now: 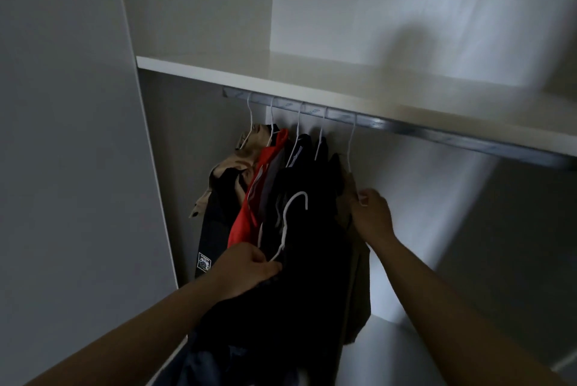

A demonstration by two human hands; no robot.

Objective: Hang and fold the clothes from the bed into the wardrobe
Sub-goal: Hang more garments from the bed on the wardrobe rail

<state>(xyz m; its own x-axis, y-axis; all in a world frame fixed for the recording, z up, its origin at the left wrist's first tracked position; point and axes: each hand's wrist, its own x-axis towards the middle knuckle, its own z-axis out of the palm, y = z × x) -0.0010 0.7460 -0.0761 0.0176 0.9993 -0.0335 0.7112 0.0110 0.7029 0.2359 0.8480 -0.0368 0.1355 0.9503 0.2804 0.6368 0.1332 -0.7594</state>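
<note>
Nearest the camera, a black garment [306, 285] is held up in front of the wardrobe [406, 214] by the left hand [246, 270], whose fingers are curled round the cloth and the lower wire of a white hanger [282, 239]. The hanger's hook is seen free in the air, below the rail [406, 131] and not on it. Just to the right, the right hand [371, 217] is raised, its fingers closed on the top edge of a dark brown garment [359, 292] that hangs at the right end of the row; whether a bit of its hanger is also pinched cannot be told. Behind the hands, a red garment [249, 214], a beige garment [246, 160] and several dark ones are hung close together on white hangers at the left end of the rail. The rail is fixed under a white shelf [281, 73].
</note>
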